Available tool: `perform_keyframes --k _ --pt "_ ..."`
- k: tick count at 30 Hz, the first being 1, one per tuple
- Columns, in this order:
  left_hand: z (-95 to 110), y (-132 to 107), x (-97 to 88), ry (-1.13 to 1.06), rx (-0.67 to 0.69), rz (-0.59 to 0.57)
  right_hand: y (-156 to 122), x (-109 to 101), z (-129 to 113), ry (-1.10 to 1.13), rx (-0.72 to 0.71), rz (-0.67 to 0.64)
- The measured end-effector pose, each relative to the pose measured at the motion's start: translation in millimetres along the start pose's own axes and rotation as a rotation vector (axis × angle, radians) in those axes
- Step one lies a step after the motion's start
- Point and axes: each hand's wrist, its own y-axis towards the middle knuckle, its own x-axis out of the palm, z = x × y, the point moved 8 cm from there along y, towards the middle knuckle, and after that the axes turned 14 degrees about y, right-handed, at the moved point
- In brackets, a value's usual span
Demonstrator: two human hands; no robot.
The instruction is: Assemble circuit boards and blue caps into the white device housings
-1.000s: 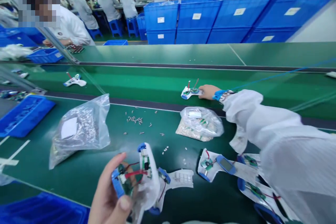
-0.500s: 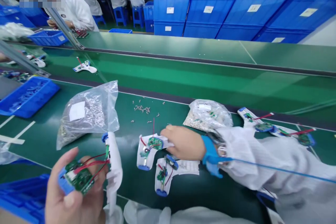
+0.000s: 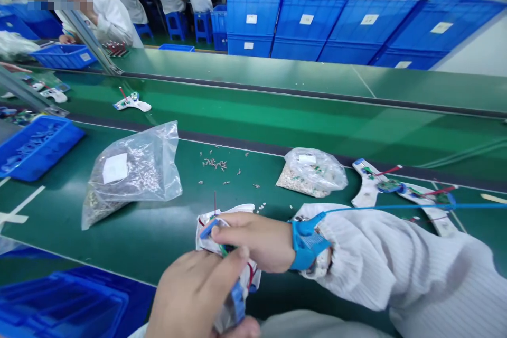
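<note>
My left hand [image 3: 194, 290] is closed around a white gun-shaped housing half with a blue end [image 3: 238, 298], held low in front of me. My right hand [image 3: 257, 237] meets it from the right, thumb and fingers closed on a blue-framed circuit board [image 3: 209, 228]. Fingers hide most of the board and its wires. Just behind and beneath the hands, another white housing half [image 3: 243, 208] lies on the green bench. A further one with a red wire [image 3: 253, 274] is partly covered by my hands. A blue strap [image 3: 309, 245] with a cord circles my right wrist.
Loose screws [image 3: 215, 163] lie between a large bag of screws [image 3: 134, 169] and a smaller bag of pale parts [image 3: 311, 174]. More housing halves [image 3: 366, 187] rest at right. Blue bins [image 3: 59, 301] stand at left. A co-worker [image 3: 106, 10] sits across the belt [image 3: 237, 105].
My left hand has moved right with its housing half, meeting my right hand. My right hand has left the housing half on the bench and now grips the blue-framed board.
</note>
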Motion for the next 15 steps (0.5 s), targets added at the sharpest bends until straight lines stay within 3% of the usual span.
perform_keyframes --k 1,2,3,5,7,8,10,12,13,15 --pt "7.9 -1.7 3.9 0.063 0.134 -0.011 -0.1 -5.2 0.9 0.025 -0.005 0.020" --pt "7.5 -5.8 6.5 0.107 0.173 -0.004 -0.5 -11.0 -0.2 0.035 -0.022 0.038" --pt "-1.6 -10.4 8.2 0.131 0.100 0.012 -1.3 -16.5 -3.7 0.023 -0.057 0.052" --pt "-30.7 -23.2 14.6 0.089 -0.206 0.002 -4.9 -24.5 -13.8 -0.053 -0.142 0.067" --pt "-50.3 -37.2 34.8 -0.123 -0.469 -0.132 -10.5 -25.4 -23.1 -0.159 -0.210 0.055" --pt "-51.2 -41.3 49.5 -0.283 -0.535 -0.247 -13.4 -23.1 -27.0 -0.208 -0.238 0.036" --pt "-38.8 -43.1 73.9 -0.582 -0.547 -0.493 -17.1 -12.0 -33.8 -0.314 -0.275 -0.060" --pt "-25.0 -38.8 81.3 -0.737 -0.485 -0.650 -14.2 2.3 -40.6 -0.507 -0.281 -0.211" --pt "-21.7 -35.5 79.4 -0.767 -0.456 -0.677 -8.2 5.7 -45.2 -0.685 -0.276 -0.258" --pt "-21.7 -30.2 71.0 -0.801 -0.444 -0.674 16.0 -1.1 -62.8 -1.142 -0.275 -0.229"
